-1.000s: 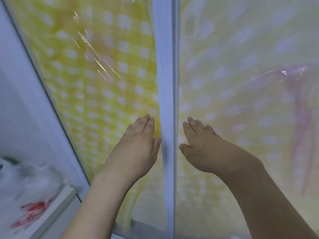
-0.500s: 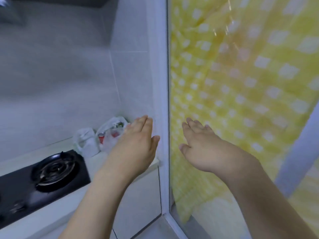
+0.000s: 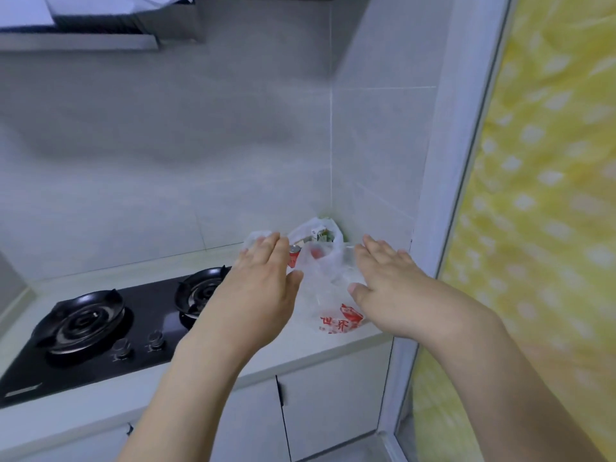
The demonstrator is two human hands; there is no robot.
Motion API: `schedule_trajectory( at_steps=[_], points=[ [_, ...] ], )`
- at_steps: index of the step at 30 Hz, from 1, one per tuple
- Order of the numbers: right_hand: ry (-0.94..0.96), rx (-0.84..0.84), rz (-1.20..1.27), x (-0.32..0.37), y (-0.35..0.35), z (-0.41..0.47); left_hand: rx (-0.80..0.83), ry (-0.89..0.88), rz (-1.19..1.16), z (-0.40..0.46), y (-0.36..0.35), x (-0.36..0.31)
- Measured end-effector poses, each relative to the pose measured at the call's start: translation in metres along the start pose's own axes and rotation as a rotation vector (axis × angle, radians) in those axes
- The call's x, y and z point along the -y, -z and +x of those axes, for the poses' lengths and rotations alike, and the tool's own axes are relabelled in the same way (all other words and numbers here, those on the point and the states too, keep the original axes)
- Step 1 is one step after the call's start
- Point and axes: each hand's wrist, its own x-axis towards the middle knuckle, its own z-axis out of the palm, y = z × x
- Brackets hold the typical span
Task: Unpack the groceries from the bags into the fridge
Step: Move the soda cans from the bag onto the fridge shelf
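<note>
Hands out flat over the counter (image 3: 336, 351), fingers straight, nothing gripped: left hand (image 3: 263, 288) and right hand (image 3: 396, 285) sit either side of a white plastic grocery bag (image 3: 328, 285) in the tiled corner, just right of the black gas stove (image 3: 110, 325). Red can (image 3: 294, 256) pokes out.

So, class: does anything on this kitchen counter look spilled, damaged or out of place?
Nothing stands out. The plastic bag sits upright in the corner beside the stove, nothing spilled, with both open hands, left and right, either side of it.
</note>
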Motion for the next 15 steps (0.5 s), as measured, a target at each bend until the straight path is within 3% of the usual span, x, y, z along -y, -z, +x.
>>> schedule_trajectory(
  at_steps=[15],
  points=[
    [0.076,0.026,-0.016,-0.041,0.003,0.141,0.017,0.076,-0.006,0.112,-0.036,0.022]
  ],
)
